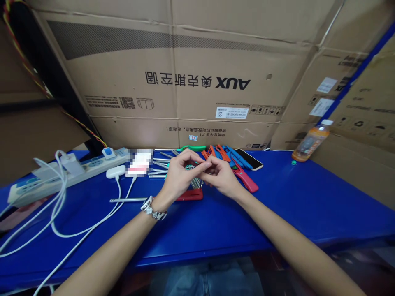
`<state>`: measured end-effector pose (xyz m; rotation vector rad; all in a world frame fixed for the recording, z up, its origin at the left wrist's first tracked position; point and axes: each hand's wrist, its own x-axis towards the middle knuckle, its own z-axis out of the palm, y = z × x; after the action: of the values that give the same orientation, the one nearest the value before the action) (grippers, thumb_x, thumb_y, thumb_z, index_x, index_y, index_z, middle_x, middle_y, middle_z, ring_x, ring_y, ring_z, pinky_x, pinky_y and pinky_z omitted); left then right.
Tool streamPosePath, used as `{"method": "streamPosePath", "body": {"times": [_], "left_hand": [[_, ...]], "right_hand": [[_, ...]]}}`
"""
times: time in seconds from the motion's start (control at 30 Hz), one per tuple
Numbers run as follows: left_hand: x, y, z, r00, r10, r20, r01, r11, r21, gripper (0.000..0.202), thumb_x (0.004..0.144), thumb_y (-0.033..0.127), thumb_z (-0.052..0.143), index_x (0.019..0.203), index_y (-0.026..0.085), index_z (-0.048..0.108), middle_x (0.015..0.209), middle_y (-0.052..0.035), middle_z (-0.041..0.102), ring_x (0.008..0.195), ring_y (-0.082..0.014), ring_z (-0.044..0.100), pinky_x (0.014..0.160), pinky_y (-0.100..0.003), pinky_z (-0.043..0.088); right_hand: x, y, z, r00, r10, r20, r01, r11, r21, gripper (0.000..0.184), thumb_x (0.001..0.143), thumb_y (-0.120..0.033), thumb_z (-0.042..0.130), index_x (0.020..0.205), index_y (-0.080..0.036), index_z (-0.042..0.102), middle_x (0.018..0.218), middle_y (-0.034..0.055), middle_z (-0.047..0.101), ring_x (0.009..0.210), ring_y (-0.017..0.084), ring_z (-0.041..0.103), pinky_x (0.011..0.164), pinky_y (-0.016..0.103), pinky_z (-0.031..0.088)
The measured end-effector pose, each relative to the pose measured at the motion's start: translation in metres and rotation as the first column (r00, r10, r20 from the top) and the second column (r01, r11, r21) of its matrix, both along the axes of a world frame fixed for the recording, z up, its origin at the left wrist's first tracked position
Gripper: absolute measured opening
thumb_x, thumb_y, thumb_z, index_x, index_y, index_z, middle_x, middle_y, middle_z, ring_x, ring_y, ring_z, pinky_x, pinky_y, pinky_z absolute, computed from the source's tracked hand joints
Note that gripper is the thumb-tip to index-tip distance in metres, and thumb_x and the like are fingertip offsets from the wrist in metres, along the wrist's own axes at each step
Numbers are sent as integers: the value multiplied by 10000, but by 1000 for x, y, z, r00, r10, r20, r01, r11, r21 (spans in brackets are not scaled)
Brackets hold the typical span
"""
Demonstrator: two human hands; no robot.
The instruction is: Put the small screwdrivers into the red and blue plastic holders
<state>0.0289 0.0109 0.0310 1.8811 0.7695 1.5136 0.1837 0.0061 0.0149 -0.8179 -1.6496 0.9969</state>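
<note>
My left hand (182,174) and my right hand (224,176) meet above the middle of the blue table, fingertips pinched together. What they pinch is too small and too covered by the fingers to name. Below my left hand lies a red handle (191,195), and a thin metal rod (128,200) sticks out to the left at the same height. Behind my hands several metal rods (159,172) lie beside a green handle (193,148). Orange and blue handles (220,152) are heaped behind my right hand, with a red handle (248,182) to its right.
A dark-screened phone (249,159) lies behind the handles. On the left are a white power strip (92,164), white cables (89,230), a white case (115,172) and a blurred-out screen (138,162). An orange drink bottle (311,140) leans at the right. Cardboard (191,94) walls the back.
</note>
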Motion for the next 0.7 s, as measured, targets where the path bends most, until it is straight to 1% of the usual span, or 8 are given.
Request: {"method": "streamPosePath", "body": {"times": [0.13,0.23,0.3,0.37,0.5,0.53,0.6,0.7], "left_hand": [[-6,0,2,988,-88,-123,95,994,53,116,873,276,660,870,207,753,994,-66,644,990,-204,606,919,-379,480],[-8,1,3,968,-104,-229,129,987,93,216,942,300,554,1003,230,749,1118,-86,614,1109,-226,563,989,-415,448],[-10,2,3,964,-91,-252,122,987,107,251,960,318,518,1088,229,714,1138,-92,613,1099,-222,567,974,-406,455],[-14,2,3,966,-41,-256,72,991,113,245,954,328,524,1095,208,684,1068,-85,641,995,-203,599,906,-371,481],[-33,-2,-8,934,80,-349,-52,995,87,190,915,317,548,830,171,633,744,-20,638,699,-157,587,681,-289,481],[-39,-4,-13,911,74,-405,-46,996,79,167,900,310,558,826,175,625,739,-17,641,688,-159,587,666,-287,480],[-48,-9,-25,833,12,-553,22,998,54,131,842,307,628,900,190,640,849,-36,670,782,-195,620,732,-326,504],[-52,-13,-39,731,-51,-680,81,997,12,234,790,335,706,983,208,663,1008,-67,659,919,-244,628,810,-364,518]], "right_hand": [[11,-3,8,986,150,69,-146,988,-55,358,798,-474,695,980,-183,592,698,-37,554,522,80,469,464,205,401],[19,-5,13,961,216,174,-203,975,-88,344,870,-499,601,891,-158,636,639,-24,568,494,84,461,458,219,386],[18,-4,12,969,172,175,-164,985,-58,356,852,-507,627,803,-155,644,607,-28,556,491,82,451,470,225,368],[13,0,7,990,84,111,-82,996,-28,356,781,-503,712,736,-164,614,572,-45,521,484,78,428,476,228,350],[0,7,-3,998,-56,-23,56,998,-8,485,646,-476,825,642,-207,422,566,-65,473,475,80,419,459,227,342],[-3,8,-5,997,-69,-33,69,998,-7,509,639,-476,828,647,-216,391,572,-67,466,471,82,419,449,226,339],[-6,9,-7,996,-84,-37,84,996,8,514,658,-478,813,669,-224,366,598,-67,463,463,79,411,429,221,329],[-11,8,-9,992,-120,-34,121,992,44,454,727,-467,763,713,-224,380,674,-50,506,458,66,411,408,210,320]]}}
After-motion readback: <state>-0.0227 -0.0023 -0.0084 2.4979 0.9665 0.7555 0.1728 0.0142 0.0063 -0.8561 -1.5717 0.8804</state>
